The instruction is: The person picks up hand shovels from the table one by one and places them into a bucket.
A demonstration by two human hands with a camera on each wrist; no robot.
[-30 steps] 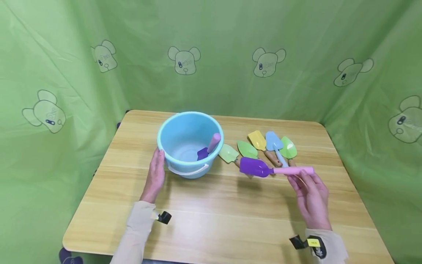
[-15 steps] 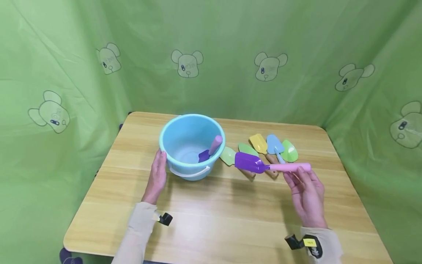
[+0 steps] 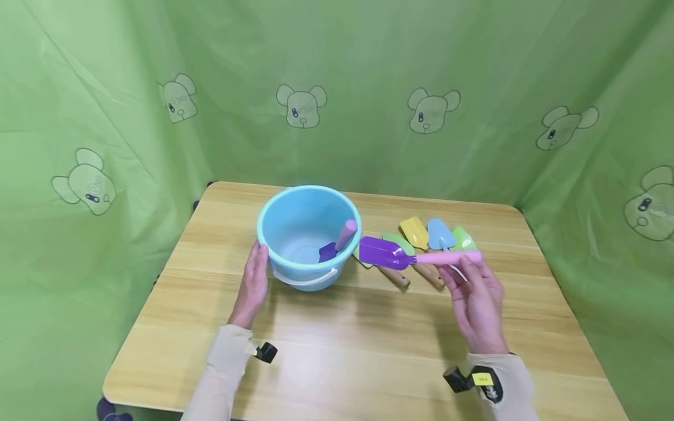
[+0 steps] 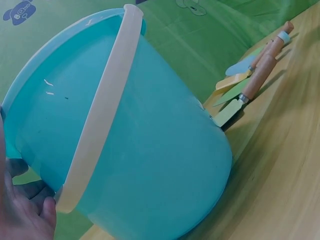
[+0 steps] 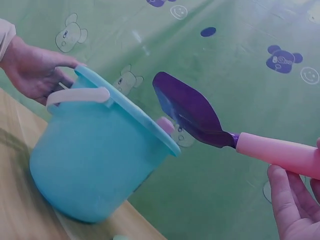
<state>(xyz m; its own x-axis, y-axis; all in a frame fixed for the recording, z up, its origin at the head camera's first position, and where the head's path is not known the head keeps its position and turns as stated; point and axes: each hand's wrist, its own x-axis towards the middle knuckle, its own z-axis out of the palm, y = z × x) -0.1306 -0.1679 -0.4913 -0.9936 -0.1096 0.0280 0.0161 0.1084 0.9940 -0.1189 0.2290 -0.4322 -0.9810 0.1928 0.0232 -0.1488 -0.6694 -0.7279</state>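
Observation:
A light-blue bucket (image 3: pixel 308 275) stands on the table, its white handle (image 4: pixel 102 110) hanging down in front. Inside leans a purple trowel with a pink handle (image 3: pixel 346 235). My left hand (image 3: pixel 254 283) rests against the bucket's left side near the rim, fingers mostly straight. My right hand (image 3: pixel 478 298) pinches the pink handle of a second purple trowel (image 3: pixel 387 253) between thumb and fingers. Held level above the table, its blade points left, close to the bucket's right rim in the head view. The right wrist view shows that purple blade (image 5: pixel 190 110) apart from the bucket (image 5: pixel 95 155).
Behind the held trowel lie several more: a yellow trowel (image 3: pixel 415 232), a blue trowel (image 3: pixel 440 234) and green ones, such as the right-hand green trowel (image 3: pixel 463 238). Some have wooden handles. Green curtains (image 3: pixel 363 152) surround the wooden table (image 3: pixel 337 351) at the back and sides.
My right hand has carried the purple trowel left and slightly up in view, bringing its blade near the bucket. My left hand has stayed against the bucket while the head view shifted slightly.

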